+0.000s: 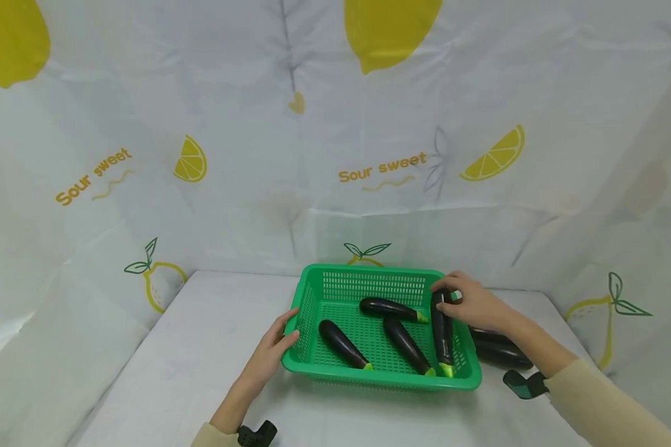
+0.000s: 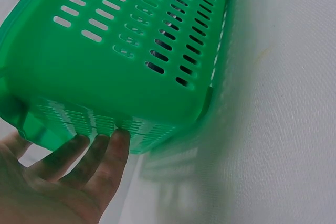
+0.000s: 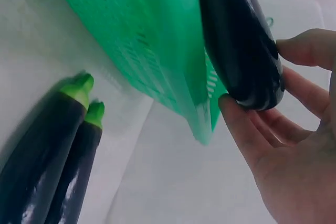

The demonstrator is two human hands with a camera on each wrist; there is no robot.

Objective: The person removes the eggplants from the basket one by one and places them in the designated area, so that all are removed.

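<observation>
Green basket: moulded plastic, rounded rectangle, slotted walls and floor, smooth rim; probably light, slightly flexible.
Held eggplant: at the right end of the green basket, beside its right wall, stem end toward the near wall; whether it touches the floor, cannot tell.
Right grip: pinching the held eggplant's blunt end, thumb opposite the fingers.
Left grip: holding the left end of the green basket, thumb at the rim, fingertips on the outer wall.
Handling (judged): eggplant firm with slight give, moderate weight, slick skin; nails could mark it. Thick middle should balance best; an end hold may let the stem end swing.
Inner eggplants: 3 more on the green basket's floor; glossy, near-black, tapering to green caps.
Outer eggplants: 2, side by side, right of the green basket.
Surface: white, fine woven texture, beneath the green basket.
Backdrop: creased white sheet, lemon print, behind the green basket.
</observation>
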